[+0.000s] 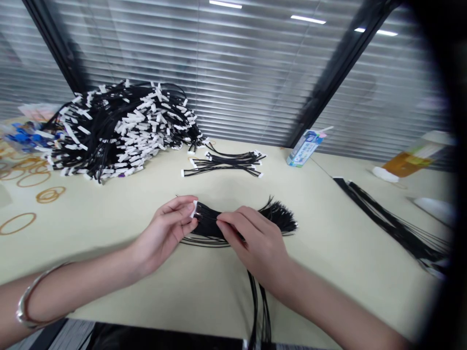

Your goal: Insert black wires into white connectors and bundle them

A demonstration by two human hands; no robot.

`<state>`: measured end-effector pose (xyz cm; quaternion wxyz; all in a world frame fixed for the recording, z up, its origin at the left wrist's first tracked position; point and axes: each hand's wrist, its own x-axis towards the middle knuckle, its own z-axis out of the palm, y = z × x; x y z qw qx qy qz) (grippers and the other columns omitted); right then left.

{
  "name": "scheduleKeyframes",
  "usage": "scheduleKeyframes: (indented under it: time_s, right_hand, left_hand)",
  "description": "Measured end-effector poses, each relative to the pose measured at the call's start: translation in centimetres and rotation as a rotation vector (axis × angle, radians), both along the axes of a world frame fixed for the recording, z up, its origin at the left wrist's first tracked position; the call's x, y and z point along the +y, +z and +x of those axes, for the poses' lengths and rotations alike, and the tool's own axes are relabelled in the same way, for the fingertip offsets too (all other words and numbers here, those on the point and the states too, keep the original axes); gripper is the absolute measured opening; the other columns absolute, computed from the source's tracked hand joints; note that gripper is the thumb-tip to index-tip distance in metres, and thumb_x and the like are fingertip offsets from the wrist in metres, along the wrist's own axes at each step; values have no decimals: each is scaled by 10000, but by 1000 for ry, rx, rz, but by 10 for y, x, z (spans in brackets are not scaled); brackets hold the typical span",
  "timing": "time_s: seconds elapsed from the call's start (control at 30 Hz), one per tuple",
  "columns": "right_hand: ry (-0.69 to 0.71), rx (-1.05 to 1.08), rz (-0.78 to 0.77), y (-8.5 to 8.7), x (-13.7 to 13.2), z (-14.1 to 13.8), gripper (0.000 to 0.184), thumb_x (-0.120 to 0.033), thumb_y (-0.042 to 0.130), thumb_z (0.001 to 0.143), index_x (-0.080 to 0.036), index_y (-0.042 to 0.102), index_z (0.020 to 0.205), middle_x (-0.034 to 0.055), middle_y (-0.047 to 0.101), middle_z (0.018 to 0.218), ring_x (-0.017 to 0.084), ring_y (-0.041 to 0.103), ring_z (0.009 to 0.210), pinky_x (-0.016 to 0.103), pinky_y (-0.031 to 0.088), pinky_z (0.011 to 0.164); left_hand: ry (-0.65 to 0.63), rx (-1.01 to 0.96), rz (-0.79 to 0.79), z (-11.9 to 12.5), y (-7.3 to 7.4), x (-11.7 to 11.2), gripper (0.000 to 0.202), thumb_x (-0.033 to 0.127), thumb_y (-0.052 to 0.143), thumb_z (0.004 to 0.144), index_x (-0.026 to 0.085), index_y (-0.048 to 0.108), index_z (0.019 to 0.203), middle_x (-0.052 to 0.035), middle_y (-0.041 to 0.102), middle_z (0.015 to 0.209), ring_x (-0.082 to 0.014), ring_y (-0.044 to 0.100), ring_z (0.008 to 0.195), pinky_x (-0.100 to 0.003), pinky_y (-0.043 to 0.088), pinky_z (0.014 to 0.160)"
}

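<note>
My left hand (175, 221) pinches a small white connector (194, 209) between thumb and fingers. Black wires run from that connector to the right. Close by, my right hand (255, 238) has thumb and forefinger pressed together on a black wire (218, 218) just right of the connector. Beneath both hands lies a bundle of loose black wires (279, 216), its cut ends fanned out to the right. More black wires (257, 304) hang below my right hand past the table's front edge.
A big heap of black cables with white connectors (138, 126) is at the back left. Finished-looking cables (224, 163) lie behind my hands. Rubber bands (49, 194) are scattered left. A drink carton (305, 148), flat black cables (386, 218) and a bottle of amber liquid (410, 163) stand or lie right.
</note>
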<state>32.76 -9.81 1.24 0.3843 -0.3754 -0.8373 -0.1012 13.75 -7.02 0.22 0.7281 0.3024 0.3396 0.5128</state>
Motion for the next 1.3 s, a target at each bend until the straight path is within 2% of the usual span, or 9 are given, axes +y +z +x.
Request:
scheduleKeyframes:
  time_s: [0.57, 0.87, 1.3]
  right_hand:
    - [-38, -105, 154, 1, -5, 0, 6, -130, 586, 842, -133, 587, 837, 8, 563, 687, 109, 520, 640, 256, 425, 614]
    - [-48, -120, 204, 1, -5, 0, 62, -130, 607, 825, -142, 555, 857, -7, 558, 681, 98, 513, 621, 242, 408, 586]
    - [-40, -125, 208, 2, -6, -1, 50, -121, 609, 809, -141, 580, 845, -13, 553, 659, 92, 518, 612, 241, 424, 593]
  left_hand:
    - [-14, 26, 0, -2, -1, -2, 178, 68, 640, 805, 112, 668, 974, -25, 565, 865, -51, 561, 680, -129, 537, 631]
    - [-16, 26, 6, -2, -1, -2, 179, 66, 651, 796, 118, 676, 966, -17, 567, 852, -46, 563, 685, -117, 535, 638]
    - [-18, 24, -19, -1, 0, -2, 172, 61, 649, 792, 119, 689, 949, -20, 582, 846, -50, 574, 687, -125, 539, 660]
